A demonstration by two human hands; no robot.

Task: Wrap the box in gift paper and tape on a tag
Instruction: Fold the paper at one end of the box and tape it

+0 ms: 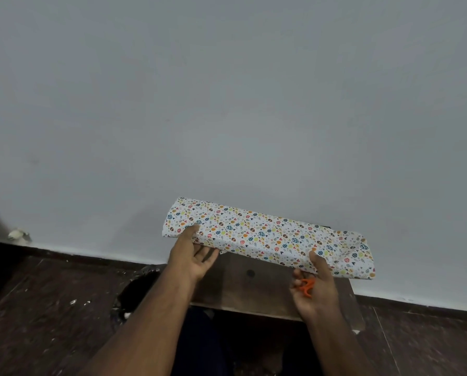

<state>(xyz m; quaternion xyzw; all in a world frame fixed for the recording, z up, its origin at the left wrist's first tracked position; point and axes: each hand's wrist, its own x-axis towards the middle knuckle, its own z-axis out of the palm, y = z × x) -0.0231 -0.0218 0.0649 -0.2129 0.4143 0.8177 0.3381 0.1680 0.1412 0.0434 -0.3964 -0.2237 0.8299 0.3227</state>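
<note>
Overhead, gift paper (267, 237) — white, multicoloured-dotted, folded

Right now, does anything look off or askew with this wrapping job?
The wrapped parcel overhangs the small wooden table at both ends, and the paper at its right end is crumpled. The right hand also holds orange scissors.

The gift paper (267, 237) covers the far part of the wooden stool (254, 289), and it is not possible to see if a box is inside the paper. The fingers of the right hand (315, 289) go under the paper, and they hide most of a small orange object (307, 287), so I cannot tell what it is. Both forearms are cut by the near edge, and the pale object (18, 235) at the far left by the wall is too blurred to recognise.
</note>
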